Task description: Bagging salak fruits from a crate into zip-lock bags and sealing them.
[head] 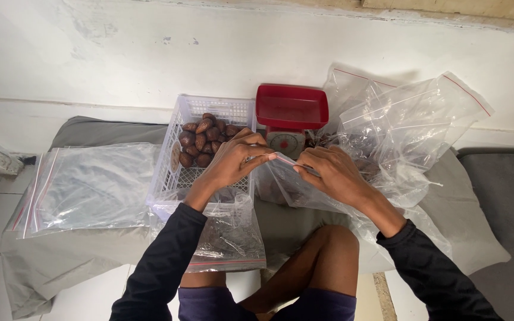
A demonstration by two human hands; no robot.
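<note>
Bag in hand: clear plastic zip bag with a red seal strip [295, 187], held up at its mouth between both hands, just in front of the scale and above the person's raised knee; its body hangs down toward the lap.
Grey cushion: wide grey fabric cushion [78, 249] lying on the white tiled floor against the white wall; it carries everything else.
Flat bags: stack of empty clear zip bags [90, 184] lying flat at the left of the cushion, well apart from the hands.
Loose bags: heap of crumpled clear zip bags [411, 119] at the right, behind the right hand.
Basket: white plastic lattice basket [188, 172], just left of the scale, with the left forearm crossing over it.
Scale: small red kitchen scale with a square red tray [291, 107], between the basket and the heap.
Fruit: brown scaly-skinned fruits [200, 139] piled at the far end of the basket.
Left hand: [236, 160] fingers pinched on the bag's red strip.
Right hand: [331, 172] fingers pinched on the same strip, just beside the left hand's fingertips.
</note>
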